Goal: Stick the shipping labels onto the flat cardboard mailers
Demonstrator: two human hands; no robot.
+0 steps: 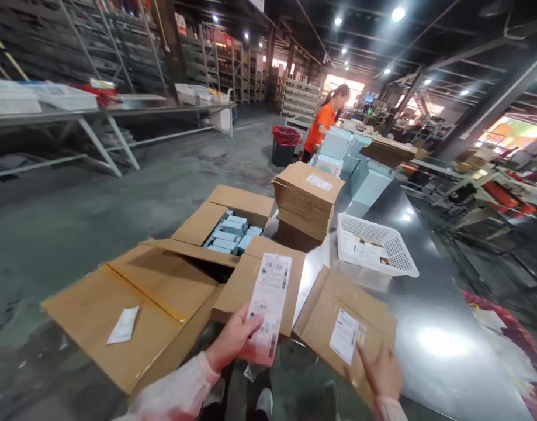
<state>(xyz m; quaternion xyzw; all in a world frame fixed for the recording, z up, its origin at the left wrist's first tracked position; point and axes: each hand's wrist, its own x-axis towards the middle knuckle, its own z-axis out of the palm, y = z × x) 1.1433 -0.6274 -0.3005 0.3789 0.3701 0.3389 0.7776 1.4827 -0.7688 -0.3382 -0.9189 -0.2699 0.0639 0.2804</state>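
My left hand pinches a strip of printed shipping labels, its lower end tinted red. The strip hangs over a plain cardboard mailer lying at the table's near edge. To the right, my right hand, somewhat blurred, is at the right edge of another cardboard mailer, with the thumb over its top face. That mailer bears a white label and sticks out past the table's front. The fingers' undersides are hidden.
An open carton of light blue boxes stands at left, a paper slip on its flap. Behind are stacked mailers, a white basket with cards, and blue boxes. A person in orange stands beyond.
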